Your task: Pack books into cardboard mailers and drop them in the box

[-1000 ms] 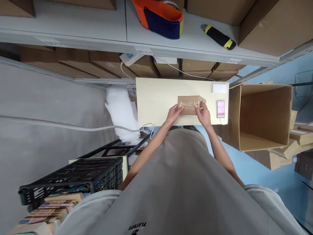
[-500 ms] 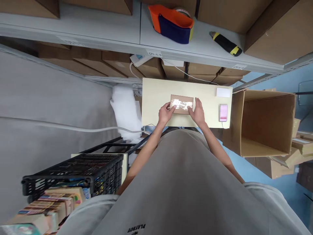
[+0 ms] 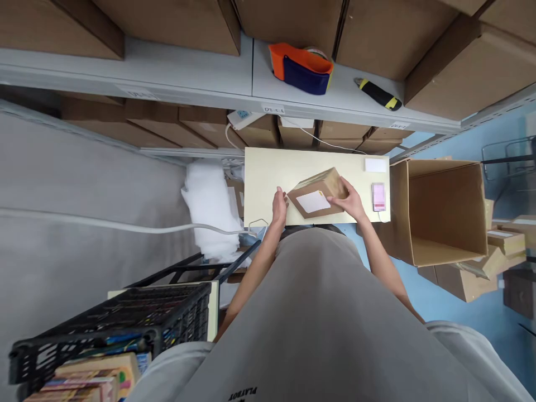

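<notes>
The right hand [image 3: 354, 204] is clamped on the right end of a box [image 3: 320, 183], thumb on the face bearing a white label [image 3: 313, 202]. The left hand [image 3: 279, 207] is unclosed beside the box's left corner; whether its fingertips touch is hard to tell. The box sits tilted over the table [image 3: 266, 167], near its front edge. To its right lie a phone [image 3: 378, 196] and, beyond that, a white block [image 3: 376, 164]; a carton [image 3: 398, 206] gapes beside the table.

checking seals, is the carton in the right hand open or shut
Shut on the faces in view: the carton shows no raised flap; hidden faces, cannot tell.
</notes>
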Demonstrator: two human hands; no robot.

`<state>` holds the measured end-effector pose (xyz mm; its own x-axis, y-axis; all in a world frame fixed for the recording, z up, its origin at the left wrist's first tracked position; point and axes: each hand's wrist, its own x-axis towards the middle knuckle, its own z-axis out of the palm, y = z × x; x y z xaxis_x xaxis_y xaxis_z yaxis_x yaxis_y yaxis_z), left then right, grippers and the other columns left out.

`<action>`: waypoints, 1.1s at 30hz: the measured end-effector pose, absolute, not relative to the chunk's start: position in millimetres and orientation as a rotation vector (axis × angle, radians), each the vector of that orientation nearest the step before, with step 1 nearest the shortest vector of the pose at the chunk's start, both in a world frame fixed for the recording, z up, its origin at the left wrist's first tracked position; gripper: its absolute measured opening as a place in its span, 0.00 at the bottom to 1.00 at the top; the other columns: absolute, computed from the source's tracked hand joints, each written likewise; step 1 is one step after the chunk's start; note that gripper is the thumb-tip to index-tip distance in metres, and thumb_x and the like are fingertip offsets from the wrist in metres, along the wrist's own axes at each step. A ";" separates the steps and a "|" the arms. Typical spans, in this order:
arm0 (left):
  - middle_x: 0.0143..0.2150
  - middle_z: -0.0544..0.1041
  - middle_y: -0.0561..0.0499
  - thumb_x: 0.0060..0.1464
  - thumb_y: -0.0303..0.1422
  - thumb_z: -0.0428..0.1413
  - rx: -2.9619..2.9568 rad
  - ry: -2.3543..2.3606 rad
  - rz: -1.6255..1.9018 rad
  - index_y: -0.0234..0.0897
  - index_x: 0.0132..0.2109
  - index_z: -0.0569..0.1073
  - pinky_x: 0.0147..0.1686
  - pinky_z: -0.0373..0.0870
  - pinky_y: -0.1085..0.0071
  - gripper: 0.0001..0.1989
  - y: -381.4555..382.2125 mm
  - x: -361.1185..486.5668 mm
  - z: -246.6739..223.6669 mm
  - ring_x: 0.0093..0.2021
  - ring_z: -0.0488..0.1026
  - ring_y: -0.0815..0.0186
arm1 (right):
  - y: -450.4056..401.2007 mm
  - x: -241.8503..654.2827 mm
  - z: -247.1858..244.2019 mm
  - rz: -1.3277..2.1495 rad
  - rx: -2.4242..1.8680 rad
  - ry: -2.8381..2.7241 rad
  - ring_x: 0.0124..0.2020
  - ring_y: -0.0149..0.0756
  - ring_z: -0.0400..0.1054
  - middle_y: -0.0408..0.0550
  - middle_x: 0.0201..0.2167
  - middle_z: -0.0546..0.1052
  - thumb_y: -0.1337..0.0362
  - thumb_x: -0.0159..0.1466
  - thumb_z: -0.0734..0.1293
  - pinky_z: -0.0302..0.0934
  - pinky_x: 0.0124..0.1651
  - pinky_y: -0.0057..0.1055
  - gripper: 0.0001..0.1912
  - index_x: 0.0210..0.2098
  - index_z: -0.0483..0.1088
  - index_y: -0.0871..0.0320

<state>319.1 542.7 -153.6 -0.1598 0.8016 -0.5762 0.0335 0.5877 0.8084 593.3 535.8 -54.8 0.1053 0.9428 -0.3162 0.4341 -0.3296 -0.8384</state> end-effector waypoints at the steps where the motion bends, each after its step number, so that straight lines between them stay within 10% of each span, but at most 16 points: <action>1: 0.73 0.77 0.33 0.69 0.72 0.33 0.668 1.538 0.793 0.42 0.75 0.67 0.61 0.80 0.59 0.49 540.6 319.6 -149.1 0.68 0.80 0.53 | 522.5 599.8 -53.5 1.251 -1.820 -1.128 0.74 0.58 0.69 0.58 0.73 0.76 0.41 0.54 0.85 0.63 0.78 0.54 0.55 0.75 0.71 0.54; 11: 0.74 0.77 0.40 0.67 0.69 0.52 1.044 1.090 0.686 0.44 0.67 0.77 0.75 0.69 0.56 0.40 548.0 350.9 -95.1 0.76 0.73 0.52 | 402.7 595.8 -57.3 1.292 -1.813 -0.026 0.53 0.50 0.82 0.48 0.51 0.88 0.33 0.55 0.81 0.76 0.55 0.43 0.39 0.56 0.80 0.49; 33: 0.75 0.72 0.40 0.72 0.59 0.56 1.550 0.881 0.416 0.52 0.70 0.76 0.78 0.68 0.46 0.29 482.9 718.4 -29.4 0.79 0.68 0.46 | 280.6 893.5 -98.5 0.838 -1.519 0.289 0.71 0.55 0.74 0.48 0.64 0.84 0.32 0.66 0.73 0.73 0.70 0.51 0.33 0.58 0.80 0.47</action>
